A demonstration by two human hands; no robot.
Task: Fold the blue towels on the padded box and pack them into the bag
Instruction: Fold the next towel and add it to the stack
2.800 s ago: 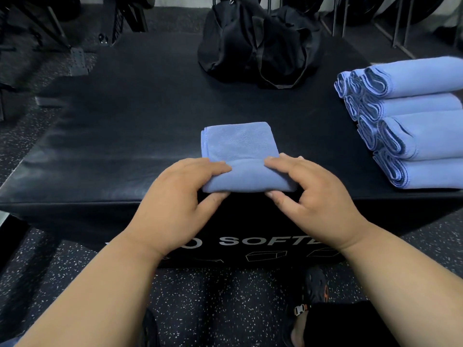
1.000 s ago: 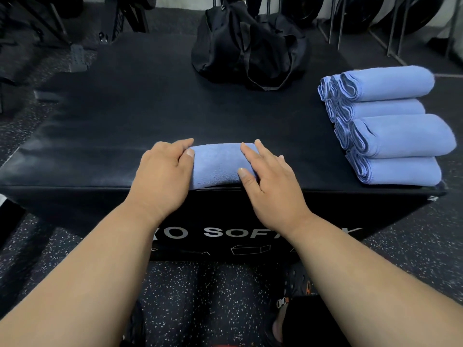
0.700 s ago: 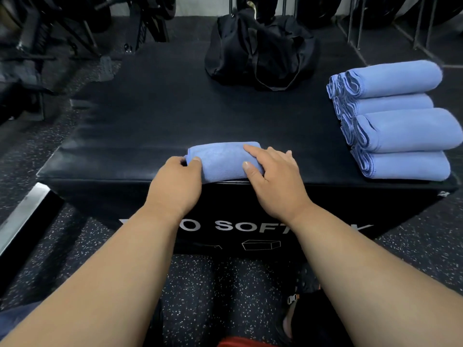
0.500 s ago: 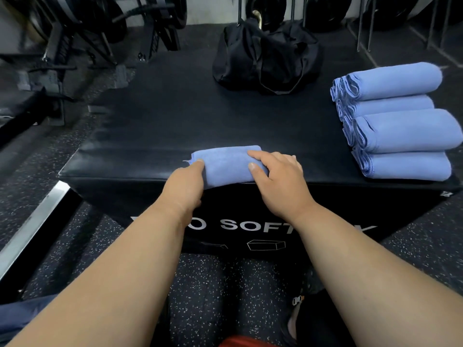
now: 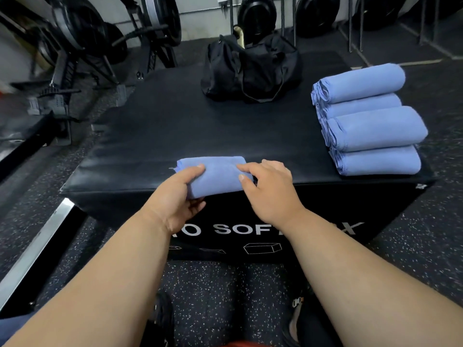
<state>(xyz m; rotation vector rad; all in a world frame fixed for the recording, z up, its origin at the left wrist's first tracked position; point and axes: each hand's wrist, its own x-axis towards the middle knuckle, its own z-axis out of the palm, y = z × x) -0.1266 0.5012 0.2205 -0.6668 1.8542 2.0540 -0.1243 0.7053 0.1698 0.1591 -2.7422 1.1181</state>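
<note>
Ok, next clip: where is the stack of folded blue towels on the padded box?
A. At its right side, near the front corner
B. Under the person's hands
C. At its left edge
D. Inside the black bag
A: the stack of folded towels sits on the right side of the padded box, apart from the black bag at the back and from both hands.
</note>
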